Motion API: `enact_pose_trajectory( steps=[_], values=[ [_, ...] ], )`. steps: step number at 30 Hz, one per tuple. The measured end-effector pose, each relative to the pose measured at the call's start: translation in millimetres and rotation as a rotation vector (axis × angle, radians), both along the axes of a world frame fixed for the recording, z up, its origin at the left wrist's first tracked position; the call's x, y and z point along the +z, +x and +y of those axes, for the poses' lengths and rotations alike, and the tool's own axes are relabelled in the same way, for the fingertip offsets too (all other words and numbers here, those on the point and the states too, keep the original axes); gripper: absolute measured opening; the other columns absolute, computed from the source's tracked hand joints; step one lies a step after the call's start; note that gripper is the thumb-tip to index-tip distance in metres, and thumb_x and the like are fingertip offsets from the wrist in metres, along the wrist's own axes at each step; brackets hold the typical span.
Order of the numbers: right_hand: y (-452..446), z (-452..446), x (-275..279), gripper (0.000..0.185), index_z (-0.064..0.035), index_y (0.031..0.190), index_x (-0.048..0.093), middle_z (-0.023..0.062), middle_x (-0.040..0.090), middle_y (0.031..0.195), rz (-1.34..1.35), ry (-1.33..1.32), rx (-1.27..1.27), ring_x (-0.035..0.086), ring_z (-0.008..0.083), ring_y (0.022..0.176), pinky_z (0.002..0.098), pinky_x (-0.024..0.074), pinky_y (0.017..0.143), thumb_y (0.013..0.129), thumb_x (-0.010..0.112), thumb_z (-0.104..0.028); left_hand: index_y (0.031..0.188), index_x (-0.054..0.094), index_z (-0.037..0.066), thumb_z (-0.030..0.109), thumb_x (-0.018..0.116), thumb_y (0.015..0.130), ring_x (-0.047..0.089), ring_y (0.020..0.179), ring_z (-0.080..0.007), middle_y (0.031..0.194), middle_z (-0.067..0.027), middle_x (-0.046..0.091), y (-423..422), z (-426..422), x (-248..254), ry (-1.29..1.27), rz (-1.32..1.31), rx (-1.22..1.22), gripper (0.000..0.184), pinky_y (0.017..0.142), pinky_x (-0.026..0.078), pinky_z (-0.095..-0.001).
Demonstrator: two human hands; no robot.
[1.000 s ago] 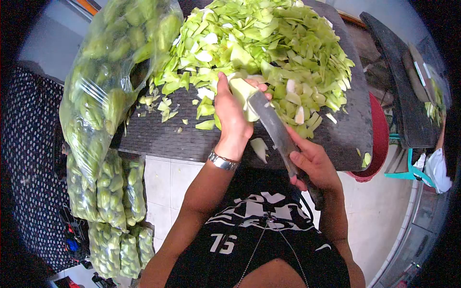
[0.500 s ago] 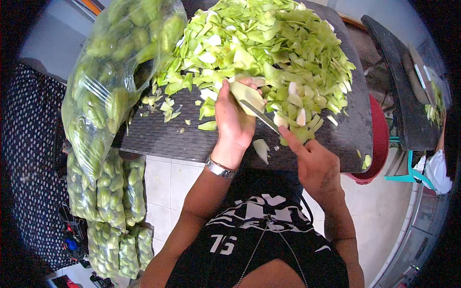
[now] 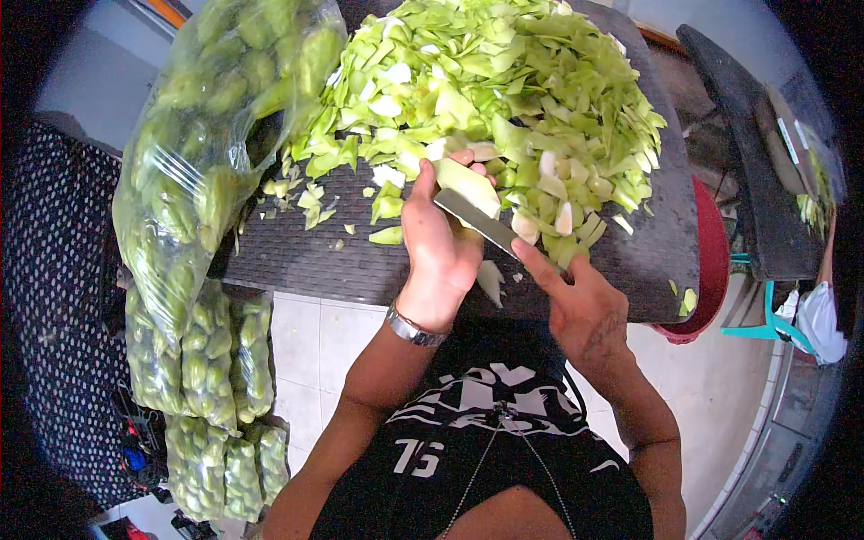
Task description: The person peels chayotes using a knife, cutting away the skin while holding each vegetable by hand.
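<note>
My left hand (image 3: 438,236), palm up, cradles a pale peeled chayote (image 3: 468,186) with its fingers curled around the far side. My right hand (image 3: 585,310) grips a knife (image 3: 484,223), its index finger stretched along the blade; the handle is hidden in the fist. The flat of the blade faces up and lies over the near side of the chayote, close to the left palm. Just beyond both hands a large heap of cut green and whitish slices (image 3: 504,85) covers the dark ribbed table (image 3: 310,256).
A big clear plastic bag of whole chayotes (image 3: 193,162) rests on the table's left side. More filled bags (image 3: 207,360) are stacked below it. A red tub (image 3: 706,270) stands under the right edge. Farther right, another dark table (image 3: 765,207) holds a large knife (image 3: 794,144).
The knife has shifted left and toward me across the chayote, and its blade has turned so more of the flat shows. My left hand has barely moved.
</note>
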State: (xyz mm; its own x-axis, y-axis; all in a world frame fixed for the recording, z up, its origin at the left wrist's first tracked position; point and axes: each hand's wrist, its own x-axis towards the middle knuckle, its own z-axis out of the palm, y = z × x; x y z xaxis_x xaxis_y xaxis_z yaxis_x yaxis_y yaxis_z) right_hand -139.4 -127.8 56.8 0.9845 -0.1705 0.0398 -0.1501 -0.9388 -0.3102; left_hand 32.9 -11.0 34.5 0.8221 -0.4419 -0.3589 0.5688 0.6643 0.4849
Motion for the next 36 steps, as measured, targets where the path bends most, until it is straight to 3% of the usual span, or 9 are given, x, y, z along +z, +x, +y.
enact_pose_trajectory(
  steps=[11,17,20,23,27,28,31,35,36],
  values=[
    [-3,7,-10,0.082,-0.0463,0.154,0.038,0.0141,0.051,0.088,0.015,0.032,-0.086,0.066,0.0354,0.079,0.0505,0.0564,0.065,0.087,0.057,-0.003,0.119,0.057,0.003,0.042,0.033,0.112,0.061,0.098,-0.0273,0.104,-0.011,0.063,-12,-15,-9,-0.005,-0.041,0.173,0.047,0.091,0.051,-0.0407],
    [-3,5,1,0.073,-0.0313,0.159,0.036,0.0203,0.062,0.09,0.046,0.209,-0.086,0.069,0.0395,0.075,0.0512,0.0574,0.07,0.093,0.057,-0.006,0.118,0.058,0.005,0.043,0.034,0.112,0.063,0.093,-0.0257,0.103,-0.0127,0.065,-7,-16,-24,0.162,-0.168,0.157,0.045,0.085,0.053,-0.0387],
    [-3,1,3,0.062,-0.0169,0.158,0.036,0.0238,0.071,0.095,-0.054,0.619,-0.217,0.073,0.0354,0.077,0.0468,0.0587,0.073,0.099,0.056,-0.009,0.116,0.057,0.003,0.038,0.039,0.111,0.064,0.095,-0.0272,0.103,-0.0139,0.065,-3,-9,-31,0.082,-0.111,0.051,0.04,0.085,0.054,-0.0396],
    [-4,-9,18,0.057,-0.0097,0.155,0.039,0.0225,0.074,0.098,-0.041,0.767,-0.364,0.076,0.0278,0.08,0.0412,0.0593,0.073,0.101,0.056,-0.01,0.114,0.057,0.001,0.031,0.044,0.108,0.064,0.097,-0.0298,0.104,-0.0156,0.066,13,7,-37,-0.163,0.119,-0.222,0.033,0.086,0.055,-0.0414],
    [-10,-26,-6,0.055,-0.0027,0.154,0.04,0.009,0.07,0.088,-0.233,0.714,-0.461,0.061,0.0088,0.063,0.0252,0.048,0.05,0.102,0.057,-0.007,0.111,0.057,-0.001,0.025,0.047,0.105,0.065,0.097,-0.0308,0.105,-0.0157,0.065,20,12,-21,-0.104,0.073,-0.14,0.029,0.088,0.055,-0.0425],
    [-12,-28,-8,0.054,-0.0032,0.155,0.04,0.0081,0.069,0.087,-0.215,0.743,-0.49,0.058,0.008,0.063,0.0243,0.0462,0.048,0.103,0.055,-0.007,0.11,0.058,-0.001,0.026,0.047,0.106,0.065,0.096,-0.0283,0.103,-0.014,0.066,25,16,-27,-0.052,-0.01,-0.15,0.03,0.086,0.056,-0.0409],
    [-11,-36,-18,0.052,-0.0043,0.151,0.043,0.0174,0.075,0.098,-0.135,0.841,-0.553,0.072,0.0186,0.07,0.0344,0.0579,0.061,0.102,0.058,-0.011,0.111,0.059,0.0,0.027,0.048,0.106,0.065,0.095,-0.026,0.102,-0.0127,0.066,38,26,-40,-0.377,-0.03,-0.298,0.029,0.084,0.057,-0.0395],
    [-7,-43,-37,0.05,-0.0068,0.151,0.044,0.0123,0.071,0.087,-0.041,0.958,-0.571,0.065,0.0138,0.062,0.0303,0.052,0.051,0.102,0.056,-0.01,0.115,0.058,0.0,0.024,0.052,0.104,0.065,0.094,-0.0278,0.102,-0.0159,0.066,33,12,-15,-0.132,0.159,-0.205,0.028,0.083,0.058,-0.0398],
    [-6,-45,-35,0.049,-0.0069,0.15,0.044,0.011,0.069,0.084,-0.034,0.995,-0.556,0.063,0.0128,0.059,0.0297,0.0503,0.049,0.103,0.056,-0.01,0.117,0.057,-0.001,0.019,0.052,0.102,0.065,0.097,-0.0307,0.104,-0.0189,0.065,31,4,-11,-0.07,0.142,-0.116,0.026,0.089,0.057,-0.0453]
  ],
)
